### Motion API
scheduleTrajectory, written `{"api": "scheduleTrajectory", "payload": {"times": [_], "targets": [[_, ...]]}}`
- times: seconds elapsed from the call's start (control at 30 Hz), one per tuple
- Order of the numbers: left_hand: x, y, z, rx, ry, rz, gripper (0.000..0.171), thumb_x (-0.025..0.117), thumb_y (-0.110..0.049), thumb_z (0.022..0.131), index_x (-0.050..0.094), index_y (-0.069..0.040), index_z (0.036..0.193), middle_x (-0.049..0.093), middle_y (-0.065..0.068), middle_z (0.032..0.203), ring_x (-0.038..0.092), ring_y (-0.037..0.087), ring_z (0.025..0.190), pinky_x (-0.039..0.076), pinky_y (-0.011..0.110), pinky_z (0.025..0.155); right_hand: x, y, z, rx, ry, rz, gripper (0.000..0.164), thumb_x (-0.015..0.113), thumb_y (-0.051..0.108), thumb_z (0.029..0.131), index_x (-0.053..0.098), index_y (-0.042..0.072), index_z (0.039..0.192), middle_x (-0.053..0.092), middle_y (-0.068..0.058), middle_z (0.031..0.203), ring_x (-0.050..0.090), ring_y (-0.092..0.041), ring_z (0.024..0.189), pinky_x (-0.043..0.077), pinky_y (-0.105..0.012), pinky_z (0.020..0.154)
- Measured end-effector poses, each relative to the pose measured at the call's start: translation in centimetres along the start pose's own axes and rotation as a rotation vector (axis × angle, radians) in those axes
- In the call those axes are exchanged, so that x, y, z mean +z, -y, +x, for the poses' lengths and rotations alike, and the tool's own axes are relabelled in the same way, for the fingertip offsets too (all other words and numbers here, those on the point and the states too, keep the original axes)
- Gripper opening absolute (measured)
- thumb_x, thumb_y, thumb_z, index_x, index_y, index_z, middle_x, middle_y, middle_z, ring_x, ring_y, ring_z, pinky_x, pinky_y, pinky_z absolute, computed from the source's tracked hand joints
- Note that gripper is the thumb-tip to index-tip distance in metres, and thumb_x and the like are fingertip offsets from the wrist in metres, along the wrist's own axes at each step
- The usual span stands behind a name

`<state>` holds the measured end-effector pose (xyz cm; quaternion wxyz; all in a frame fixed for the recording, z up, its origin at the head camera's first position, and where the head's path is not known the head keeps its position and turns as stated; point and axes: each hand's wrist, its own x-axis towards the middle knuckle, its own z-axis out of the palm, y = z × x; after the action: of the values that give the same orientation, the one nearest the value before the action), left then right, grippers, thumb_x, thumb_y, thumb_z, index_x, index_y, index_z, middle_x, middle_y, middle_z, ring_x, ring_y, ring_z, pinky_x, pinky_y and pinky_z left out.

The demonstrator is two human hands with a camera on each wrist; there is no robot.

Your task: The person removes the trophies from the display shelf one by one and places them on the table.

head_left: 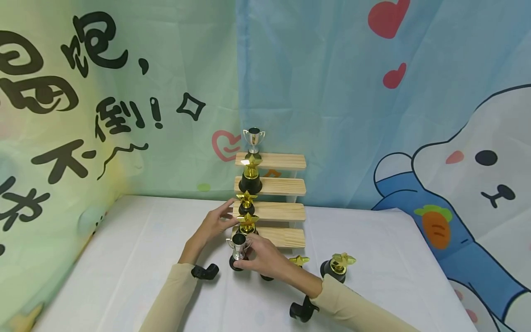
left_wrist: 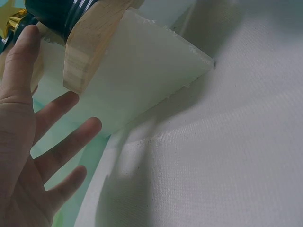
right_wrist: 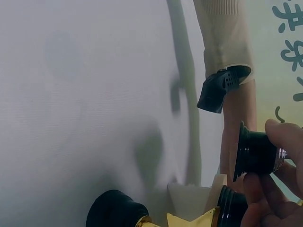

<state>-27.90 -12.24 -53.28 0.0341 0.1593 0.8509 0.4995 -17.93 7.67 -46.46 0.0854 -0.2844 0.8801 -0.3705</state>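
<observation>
My right hand (head_left: 265, 258) pinches a small silver trophy cup (head_left: 239, 243) by its black base (right_wrist: 258, 152), in front of the lowest step of a wooden tiered stand (head_left: 286, 237). The base is clear of the table in the right wrist view. My left hand (head_left: 217, 222) is beside the stand's left edge, its fingers spread and nothing held; in the left wrist view the fingers (left_wrist: 71, 149) are near a wooden step end. Gold star trophies (head_left: 250, 177) stand on the three lower steps at the left, and another silver cup (head_left: 254, 138) tops the stand.
On the white tabletop (head_left: 373, 244), a gold star trophy (head_left: 333, 268) stands to the right of the stand. A second star trophy (head_left: 299, 260) is partly hidden behind my right hand. Black wrist cameras (head_left: 205, 272) hang from both sleeves. A printed cloth (head_left: 315, 92) hangs behind.
</observation>
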Motion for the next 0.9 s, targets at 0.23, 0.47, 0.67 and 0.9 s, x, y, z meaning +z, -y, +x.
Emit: {"api": "scheduleTrajectory", "payload": {"times": [0.23,0.47,0.67,0.9], "targets": [[-0.11,0.07,-0.09,0.013,0.004,-0.01,0.069,0.067,-0.034,0.083,0.034,-0.025,0.143,0.061,0.013,0.123,0.061,0.026,0.106,0.047,0.045,0.092,0.05,0.02,0.16,0.01,0.012,-0.006,0.027,0.073,0.034,0.077,0.058,0.016,0.09,0.057,0.003,0.088,0.058,-0.015,0.082,0.044,-0.019,0.069],[-0.15,0.0,-0.11,0.015,0.008,-0.008,0.07,0.066,-0.033,0.083,0.033,-0.024,0.143,0.061,0.014,0.123,0.061,0.027,0.106,0.046,0.047,0.093,0.12,0.01,0.26,-0.001,0.022,-0.021,0.024,0.072,0.032,0.078,0.058,0.018,0.092,0.056,0.005,0.088,0.057,-0.015,0.082,0.043,-0.018,0.07],[-0.3,-0.35,-0.31,0.016,0.016,-0.01,0.07,0.065,-0.034,0.084,0.032,-0.021,0.144,0.059,0.015,0.125,0.06,0.028,0.108,0.047,0.046,0.092,0.08,0.1,0.3,0.043,0.038,-0.01,0.025,0.069,0.037,0.08,0.056,0.017,0.086,0.057,0.001,0.085,0.057,-0.018,0.082,0.041,-0.019,0.066],[-0.16,0.05,-0.08,0.022,0.009,-0.017,0.07,0.066,-0.033,0.084,0.033,-0.02,0.144,0.06,0.015,0.123,0.061,0.028,0.105,0.048,0.046,0.09,0.18,-0.05,0.51,-0.069,-0.006,-0.017,0.016,0.07,0.027,0.081,0.059,0.016,0.086,0.059,0.003,0.085,0.055,-0.01,0.082,0.046,-0.022,0.072]]}}
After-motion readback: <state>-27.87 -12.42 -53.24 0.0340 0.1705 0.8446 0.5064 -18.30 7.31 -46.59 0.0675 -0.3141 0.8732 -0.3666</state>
